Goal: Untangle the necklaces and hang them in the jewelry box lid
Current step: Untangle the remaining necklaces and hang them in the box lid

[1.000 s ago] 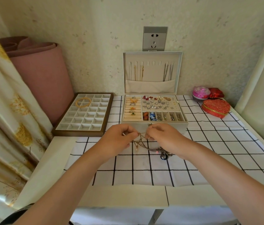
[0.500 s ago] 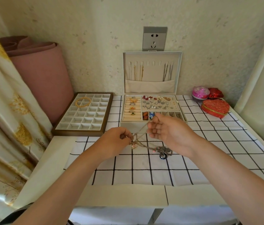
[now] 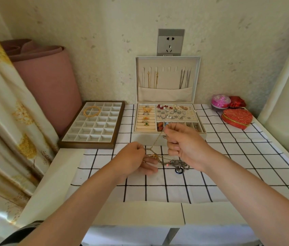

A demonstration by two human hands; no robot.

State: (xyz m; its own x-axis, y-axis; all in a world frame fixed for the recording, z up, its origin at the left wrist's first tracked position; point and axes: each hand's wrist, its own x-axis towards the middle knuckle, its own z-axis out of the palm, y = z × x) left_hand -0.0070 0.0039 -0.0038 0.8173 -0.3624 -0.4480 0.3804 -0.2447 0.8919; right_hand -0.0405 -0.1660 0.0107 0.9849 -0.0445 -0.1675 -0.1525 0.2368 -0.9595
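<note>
While the right hand (image 3: 186,145) pinches one gold chain (image 3: 158,140) aloft, the strand slants down-left to the left hand (image 3: 131,159), whose fingers (image 3: 150,160) pinch the tangled necklaces (image 3: 174,162); the jewelry box lid (image 3: 168,82) stands beyond both.

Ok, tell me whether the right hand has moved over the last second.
Yes. The right hand has risen toward the jewelry box, its fingers now overlapping the box's front compartments, drawing a gold chain up from the tangle.

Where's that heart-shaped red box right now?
In the head view, the heart box lies far right, past the jewelry box, just nearer than the pink tin.
</note>
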